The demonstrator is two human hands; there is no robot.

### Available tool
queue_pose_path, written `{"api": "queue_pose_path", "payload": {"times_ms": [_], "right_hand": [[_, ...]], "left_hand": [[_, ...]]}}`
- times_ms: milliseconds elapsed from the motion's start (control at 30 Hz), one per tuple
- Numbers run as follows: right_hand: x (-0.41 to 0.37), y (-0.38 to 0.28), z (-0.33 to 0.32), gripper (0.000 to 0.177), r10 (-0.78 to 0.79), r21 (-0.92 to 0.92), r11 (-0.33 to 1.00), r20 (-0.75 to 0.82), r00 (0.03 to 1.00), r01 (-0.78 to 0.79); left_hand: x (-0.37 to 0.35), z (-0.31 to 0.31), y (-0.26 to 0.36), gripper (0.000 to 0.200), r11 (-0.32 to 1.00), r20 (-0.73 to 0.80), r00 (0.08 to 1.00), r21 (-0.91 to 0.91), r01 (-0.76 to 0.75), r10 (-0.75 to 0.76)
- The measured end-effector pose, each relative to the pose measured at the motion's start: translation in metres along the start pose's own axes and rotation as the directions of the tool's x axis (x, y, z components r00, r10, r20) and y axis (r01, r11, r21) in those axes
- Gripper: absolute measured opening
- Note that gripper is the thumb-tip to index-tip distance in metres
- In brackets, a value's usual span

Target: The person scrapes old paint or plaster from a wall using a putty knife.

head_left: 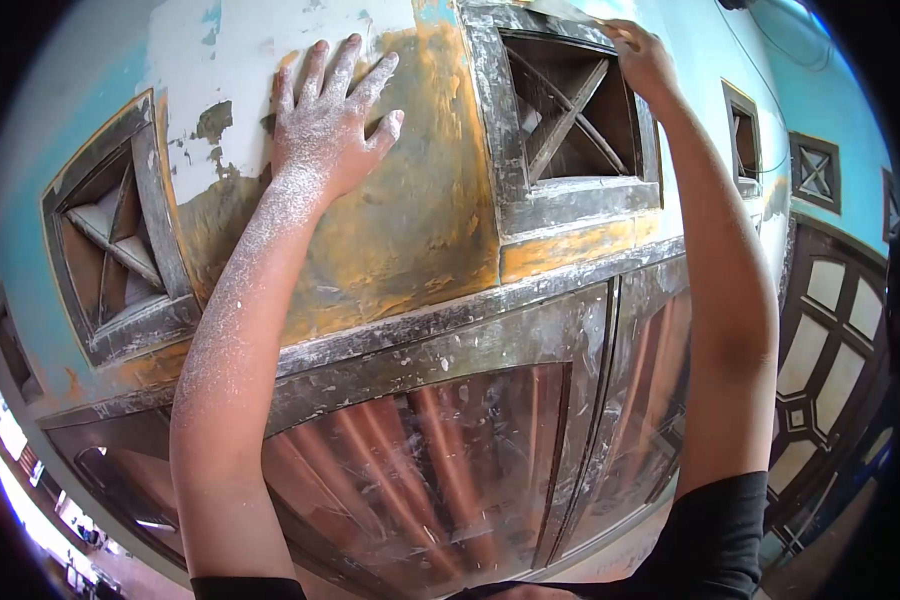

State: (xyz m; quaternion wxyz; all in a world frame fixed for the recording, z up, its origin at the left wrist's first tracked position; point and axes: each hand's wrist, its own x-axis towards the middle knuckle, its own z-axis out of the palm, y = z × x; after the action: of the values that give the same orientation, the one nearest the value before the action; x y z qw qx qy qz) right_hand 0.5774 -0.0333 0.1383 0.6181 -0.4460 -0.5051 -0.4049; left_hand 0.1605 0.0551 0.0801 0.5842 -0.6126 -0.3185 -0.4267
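Observation:
My left hand (332,125), dusted with white powder, rests with fingers spread on the wall (400,220), whose patchy surface shows white, brown and orange areas. High at the right, my right hand (640,58) is closed around a thin, flat scraper-like tool (560,10), partly cut off by the top edge of the view. The tool lies along the top of the dark wooden vent frame (580,208), which has crossed slats inside. White dust also covers my left forearm.
Another crossed-slat vent (120,240) is at the left. Below runs a dusty wooden ledge (400,335) above glass panels (420,470) with reddish curtains. A panelled door (820,350) stands at the right, with thin cables hanging at the upper right.

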Motion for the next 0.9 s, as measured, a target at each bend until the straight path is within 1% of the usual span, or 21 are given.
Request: {"api": "queue_pose_path", "payload": {"times_ms": [67,100,133,200,233,267,333,367,433,533,567,600,667,700,733,833,867,900], "right_hand": [[-0.001,-0.026,0.013,0.032,-0.075,-0.047,0.996,-0.005,0.997,0.074],[-0.001,-0.027,0.02,0.032,-0.102,-0.02,0.995,-0.021,0.995,0.102],[-0.001,-0.02,0.02,0.032,-0.099,-0.02,0.995,-0.019,0.995,0.099],[0.001,-0.011,0.012,0.031,-0.079,-0.115,0.991,-0.037,0.996,0.075],[-0.003,-0.009,0.007,0.032,-0.025,-0.174,0.985,-0.036,0.999,0.018],[-0.004,-0.004,0.0,0.032,-0.001,-0.123,0.992,-0.007,1.0,0.0],[-0.007,-0.005,-0.003,0.032,-0.066,-0.075,0.995,-0.027,0.997,0.064],[-0.007,-0.005,0.003,0.032,-0.064,-0.076,0.995,-0.024,0.998,0.062],[-0.004,-0.024,0.019,0.031,-0.055,-0.148,0.988,-0.072,0.996,0.044],[-0.003,-0.043,0.025,0.031,-0.051,-0.119,0.992,-0.029,0.998,0.047],[-0.004,-0.042,0.02,0.031,-0.117,-0.136,0.985,-0.064,0.991,0.108],[-0.005,-0.034,0.013,0.031,-0.121,-0.139,0.984,-0.062,0.991,0.111],[-0.005,-0.019,0.003,0.032,-0.128,-0.198,0.973,-0.009,0.992,0.123],[-0.01,-0.023,0.003,0.032,-0.152,-0.12,0.981,-0.013,0.988,0.15],[-0.009,-0.027,0.005,0.032,-0.153,-0.12,0.981,-0.016,0.988,0.15],[-0.007,-0.056,0.027,0.032,0.002,-0.1,0.995,-0.039,0.999,-0.006],[-0.006,-0.066,0.034,0.032,0.002,-0.096,0.995,-0.037,0.999,-0.005],[-0.005,-0.074,0.041,0.032,-0.074,-0.124,0.99,-0.041,0.996,0.068]], "left_hand": [[0.001,0.0,0.001,0.065,1.0,0.018,1.0,0.0,0.009,-0.009],[0.003,0.0,0.001,0.065,1.0,0.017,1.0,0.001,0.006,-0.006],[0.002,0.001,0.001,0.065,1.0,0.008,1.0,-0.002,0.003,-0.003],[0.0,0.002,-0.001,0.065,1.0,-0.003,1.0,-0.004,0.005,-0.005],[-0.001,0.002,-0.001,0.065,1.0,-0.006,1.0,-0.026,0.002,-0.002],[-0.004,0.003,-0.001,0.065,0.999,-0.004,1.0,-0.047,0.001,-0.001],[-0.005,0.003,-0.002,0.064,0.998,-0.004,1.0,-0.067,0.004,-0.004],[-0.004,0.003,-0.002,0.064,0.998,-0.018,1.0,-0.067,0.001,-0.003],[-0.003,0.004,0.0,0.064,0.998,-0.035,0.999,-0.068,-0.001,-0.001],[-0.004,0.003,-0.001,0.064,0.998,-0.029,1.0,-0.059,-0.001,0.0],[-0.004,0.003,0.0,0.064,0.998,-0.031,1.0,-0.07,-0.004,0.002],[-0.005,0.003,-0.001,0.064,0.997,-0.037,0.999,-0.082,0.0,-0.003],[-0.007,0.004,-0.001,0.064,0.994,-0.035,0.999,-0.107,0.004,-0.008],[-0.007,0.004,-0.001,0.064,0.992,-0.037,0.999,-0.126,-0.003,-0.001],[-0.007,0.003,-0.002,0.064,0.992,-0.039,0.999,-0.125,-0.004,0.0],[-0.006,0.002,-0.001,0.064,0.992,-0.032,0.999,-0.123,-0.008,0.004],[-0.006,0.001,-0.001,0.064,0.993,-0.035,0.999,-0.121,-0.011,0.007],[-0.007,0.002,-0.002,0.064,0.993,-0.036,0.999,-0.118,-0.013,0.009]]}}
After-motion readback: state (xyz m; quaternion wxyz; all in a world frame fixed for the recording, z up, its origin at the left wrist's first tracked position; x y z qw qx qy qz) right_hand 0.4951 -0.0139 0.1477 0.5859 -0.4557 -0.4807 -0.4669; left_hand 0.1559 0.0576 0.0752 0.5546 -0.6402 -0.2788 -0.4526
